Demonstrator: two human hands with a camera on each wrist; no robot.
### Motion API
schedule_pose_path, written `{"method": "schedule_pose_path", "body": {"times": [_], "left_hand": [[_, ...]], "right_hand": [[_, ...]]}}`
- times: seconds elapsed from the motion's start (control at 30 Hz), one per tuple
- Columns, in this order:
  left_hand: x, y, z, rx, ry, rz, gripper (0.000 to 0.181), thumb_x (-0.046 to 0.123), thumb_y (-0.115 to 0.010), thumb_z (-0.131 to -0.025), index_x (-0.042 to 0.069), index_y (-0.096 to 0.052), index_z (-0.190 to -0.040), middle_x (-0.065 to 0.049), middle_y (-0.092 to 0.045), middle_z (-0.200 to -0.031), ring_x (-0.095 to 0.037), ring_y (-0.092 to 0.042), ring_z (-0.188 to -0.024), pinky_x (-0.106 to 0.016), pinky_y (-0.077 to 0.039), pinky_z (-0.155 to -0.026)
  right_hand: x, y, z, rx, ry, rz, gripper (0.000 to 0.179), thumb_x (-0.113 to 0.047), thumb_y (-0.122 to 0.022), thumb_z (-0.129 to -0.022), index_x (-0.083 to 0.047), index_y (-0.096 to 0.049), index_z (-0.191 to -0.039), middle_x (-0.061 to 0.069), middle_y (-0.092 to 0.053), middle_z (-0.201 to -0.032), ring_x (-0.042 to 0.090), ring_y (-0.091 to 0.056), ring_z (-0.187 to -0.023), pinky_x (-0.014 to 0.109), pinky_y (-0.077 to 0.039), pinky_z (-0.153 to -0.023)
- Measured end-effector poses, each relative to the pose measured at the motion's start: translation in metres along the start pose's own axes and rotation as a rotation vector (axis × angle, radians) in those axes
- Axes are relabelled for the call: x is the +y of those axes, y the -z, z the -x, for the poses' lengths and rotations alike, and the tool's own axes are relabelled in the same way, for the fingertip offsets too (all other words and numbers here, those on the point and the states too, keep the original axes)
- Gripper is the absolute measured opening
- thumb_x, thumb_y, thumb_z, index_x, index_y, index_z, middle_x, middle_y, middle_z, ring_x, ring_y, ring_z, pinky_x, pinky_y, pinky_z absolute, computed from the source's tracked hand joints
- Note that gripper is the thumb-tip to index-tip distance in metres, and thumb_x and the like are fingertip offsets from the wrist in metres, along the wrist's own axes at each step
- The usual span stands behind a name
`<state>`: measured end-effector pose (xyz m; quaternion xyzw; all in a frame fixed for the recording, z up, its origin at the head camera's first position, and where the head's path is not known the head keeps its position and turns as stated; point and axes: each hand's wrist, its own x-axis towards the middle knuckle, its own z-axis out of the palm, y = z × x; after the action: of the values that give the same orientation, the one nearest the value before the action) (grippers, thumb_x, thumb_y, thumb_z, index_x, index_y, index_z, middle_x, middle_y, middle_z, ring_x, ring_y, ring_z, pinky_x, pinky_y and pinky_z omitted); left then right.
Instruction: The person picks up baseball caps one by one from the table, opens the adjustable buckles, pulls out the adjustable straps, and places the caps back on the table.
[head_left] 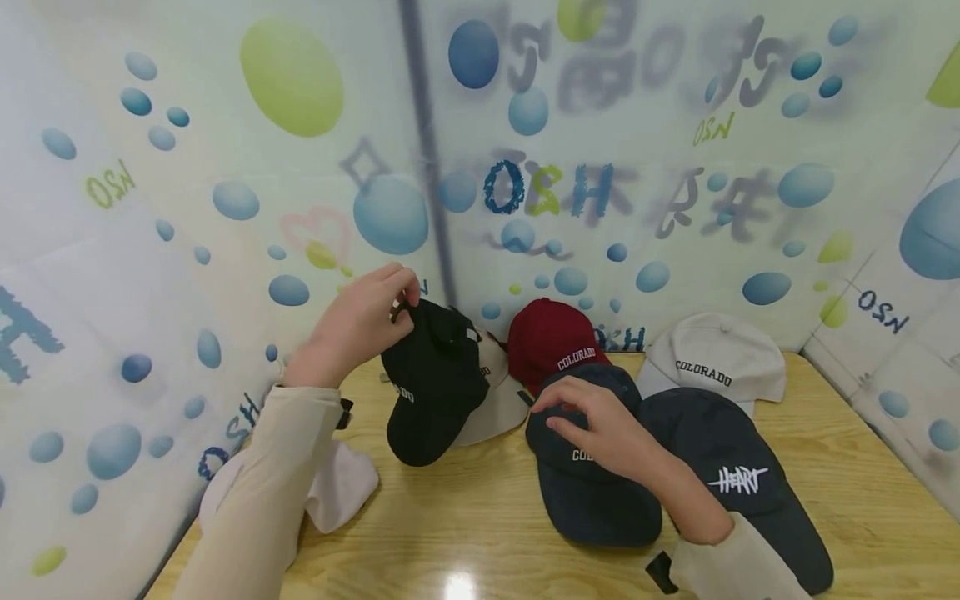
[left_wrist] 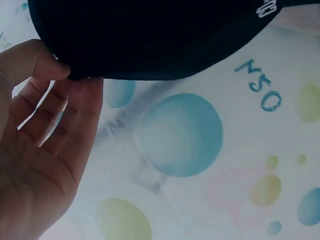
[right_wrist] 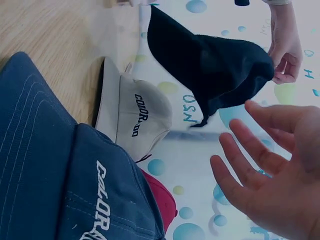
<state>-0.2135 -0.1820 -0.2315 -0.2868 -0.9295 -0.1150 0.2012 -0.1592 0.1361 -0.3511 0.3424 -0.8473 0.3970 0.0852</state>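
Note:
My left hand (head_left: 363,317) pinches a black cap (head_left: 435,400) by its crown, thumb on one side and fingertips on the other, as the left wrist view shows. The cap hangs tilted with its brim down, in front of a beige cap (head_left: 497,412). Over a navy cap (head_left: 600,504) lettered COLORADO is my right hand (head_left: 600,421), its fingers spread and loosely bent with nothing between them. In the right wrist view, the black cap (right_wrist: 215,65) hangs beyond those fingertips, its opening partly showing.
A red cap (head_left: 551,333) stands behind the navy one. To the right are a dark HEART cap (head_left: 720,433) and a white COLORADO cap (head_left: 720,342). Pale fabric (head_left: 341,483) lies by my left sleeve on the wooden table (head_left: 420,533). A bubble-printed sheet (head_left: 465,108) rises behind.

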Motion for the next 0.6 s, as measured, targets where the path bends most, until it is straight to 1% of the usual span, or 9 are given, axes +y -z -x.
{"method": "schedule_pose_path", "body": {"times": [0.1, 0.2, 0.37, 0.4, 0.6], "left_hand": [[0.011, 0.002, 0.003, 0.002, -0.045, 0.044, 0.017, -0.008, -0.056, -0.086, 0.007, -0.051, -0.092, -0.007, -0.053, -0.095, -0.022, -0.060, -0.087, -0.034, -0.054, -0.078], [0.022, 0.004, 0.006, 0.008, -0.078, 0.081, 0.019, -0.008, -0.058, -0.086, 0.008, -0.050, -0.090, -0.005, -0.050, -0.091, -0.019, -0.058, -0.087, -0.032, -0.057, -0.081], [0.037, 0.002, 0.009, 0.020, -0.131, 0.140, 0.020, -0.008, -0.060, -0.086, 0.009, -0.049, -0.091, -0.003, -0.049, -0.090, -0.016, -0.055, -0.087, -0.030, -0.059, -0.082], [0.040, 0.002, 0.009, 0.018, -0.140, 0.153, 0.020, -0.008, -0.060, -0.086, 0.009, -0.049, -0.091, -0.003, -0.049, -0.091, -0.016, -0.054, -0.087, -0.030, -0.059, -0.082], [0.052, 0.001, 0.009, -0.021, -0.203, 0.267, 0.023, -0.009, -0.061, -0.087, 0.010, -0.049, -0.092, -0.001, -0.052, -0.092, -0.013, -0.057, -0.088, -0.031, -0.060, -0.084]], "right_hand": [[-0.002, 0.000, 0.000, 0.067, 0.012, 0.023, 0.024, -0.002, -0.069, -0.091, -0.016, -0.068, -0.110, -0.003, -0.069, -0.111, 0.015, -0.064, -0.104, 0.039, -0.057, -0.088], [-0.004, -0.001, -0.001, 0.133, 0.026, 0.033, 0.026, 0.000, -0.070, -0.090, -0.015, -0.068, -0.112, -0.002, -0.067, -0.113, 0.016, -0.064, -0.106, 0.040, -0.058, -0.087], [-0.006, -0.003, -0.003, 0.239, 0.042, 0.088, 0.032, 0.001, -0.072, -0.088, -0.013, -0.067, -0.117, 0.003, -0.064, -0.120, 0.019, -0.062, -0.110, 0.042, -0.058, -0.084], [-0.006, -0.004, -0.004, 0.261, 0.044, 0.106, 0.035, 0.001, -0.072, -0.087, -0.013, -0.067, -0.119, 0.005, -0.063, -0.122, 0.020, -0.061, -0.111, 0.041, -0.058, -0.082], [-0.003, -0.006, -0.004, 0.367, 0.089, 0.268, 0.056, -0.001, -0.080, -0.081, -0.011, -0.059, -0.132, 0.015, -0.050, -0.139, 0.032, -0.051, -0.125, 0.047, -0.052, -0.092]]}}
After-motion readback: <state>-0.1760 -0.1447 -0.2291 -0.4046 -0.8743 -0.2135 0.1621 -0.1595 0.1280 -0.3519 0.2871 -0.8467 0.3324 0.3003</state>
